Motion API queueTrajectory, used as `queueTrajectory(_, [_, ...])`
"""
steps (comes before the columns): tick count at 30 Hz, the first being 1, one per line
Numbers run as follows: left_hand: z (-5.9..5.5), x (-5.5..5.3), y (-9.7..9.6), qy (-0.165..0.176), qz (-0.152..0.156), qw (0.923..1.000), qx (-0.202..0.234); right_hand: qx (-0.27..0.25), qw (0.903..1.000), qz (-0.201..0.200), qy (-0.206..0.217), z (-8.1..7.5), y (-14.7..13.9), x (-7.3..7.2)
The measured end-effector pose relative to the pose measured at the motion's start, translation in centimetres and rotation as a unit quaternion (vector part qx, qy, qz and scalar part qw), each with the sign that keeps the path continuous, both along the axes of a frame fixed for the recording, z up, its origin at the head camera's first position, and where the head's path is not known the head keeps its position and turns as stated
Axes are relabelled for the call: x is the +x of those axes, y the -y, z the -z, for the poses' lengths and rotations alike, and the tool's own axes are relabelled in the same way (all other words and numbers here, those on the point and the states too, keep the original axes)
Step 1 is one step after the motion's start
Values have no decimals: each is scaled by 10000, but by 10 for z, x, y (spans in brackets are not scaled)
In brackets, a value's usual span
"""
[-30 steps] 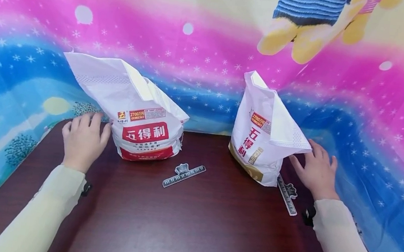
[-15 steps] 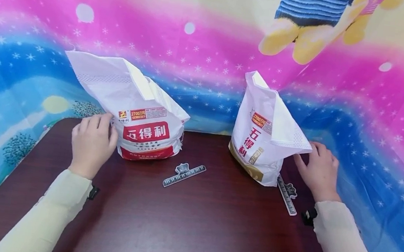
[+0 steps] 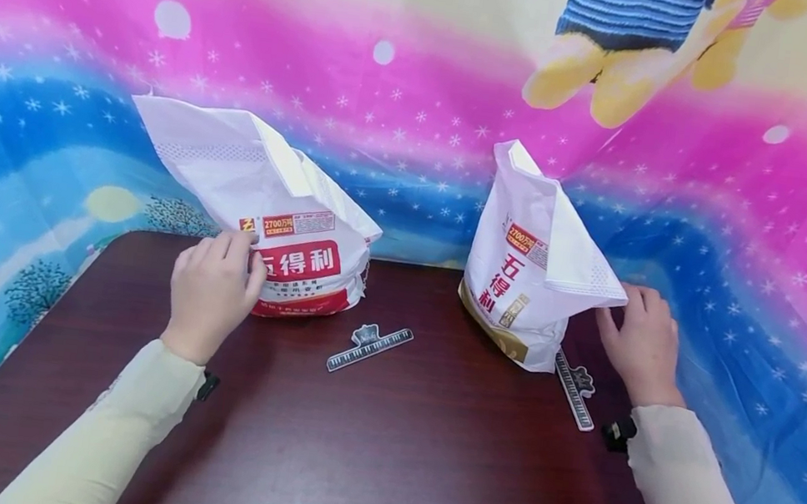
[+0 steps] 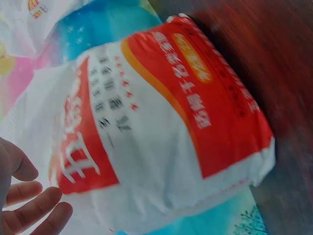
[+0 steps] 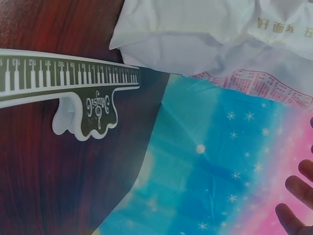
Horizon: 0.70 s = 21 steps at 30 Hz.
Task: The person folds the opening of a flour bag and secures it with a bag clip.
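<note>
A white flour bag (image 3: 301,223) with a red label stands at the back left of the table, its top folded and leaning left. My left hand (image 3: 213,292) hovers before its left side, fingers loosely bent and holding nothing; the left wrist view shows the fingers (image 4: 36,213) near the bag's printed front (image 4: 142,122). At the back right is a second white flour bag (image 3: 522,275) with a gold base band. My right hand (image 3: 644,349) is beside that bag's drooping top corner, its fingers (image 5: 298,188) spread and gripping nothing; contact with the corner cannot be told.
On the dark wooden table (image 3: 364,449) a piano-key patterned clip (image 3: 369,350) lies between the bags. Another such clip (image 3: 575,391) lies by the right bag's base, close to my right wrist. A cartoon-printed cloth (image 3: 416,153) hangs behind.
My left hand has moved rightward, from beside the left flour bag to in front of its left side. The right hand has barely shifted. Bags and clips stay put.
</note>
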<state>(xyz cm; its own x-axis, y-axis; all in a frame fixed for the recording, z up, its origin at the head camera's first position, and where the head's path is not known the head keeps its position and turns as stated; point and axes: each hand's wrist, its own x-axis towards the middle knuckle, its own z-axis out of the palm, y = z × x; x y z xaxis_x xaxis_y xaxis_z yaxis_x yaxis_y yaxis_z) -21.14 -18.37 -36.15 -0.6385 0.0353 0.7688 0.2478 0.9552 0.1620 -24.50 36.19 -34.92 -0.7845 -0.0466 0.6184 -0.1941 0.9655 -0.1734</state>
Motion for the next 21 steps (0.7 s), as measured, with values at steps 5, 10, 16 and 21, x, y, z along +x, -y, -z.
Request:
queueTrajectory(5, [-7, 0, -11, 150, 249, 9994, -191, -85, 9999, -90, 0, -4, 2, 1])
queueTrajectory(10, [-12, -4, -22, 102, 582, 9970, -493, -113, 9999, -118, 43, -8, 1, 3])
queueTrajectory(16, [-16, -7, -37, 86, 821, 9939, -729, -174, 9997, -146, -104, -12, -1, 4])
queueTrajectory(21, [-19, -8, -52, -117, 1122, 9906, -776, -305, 9988, -208, -310, -16, 1, 7])
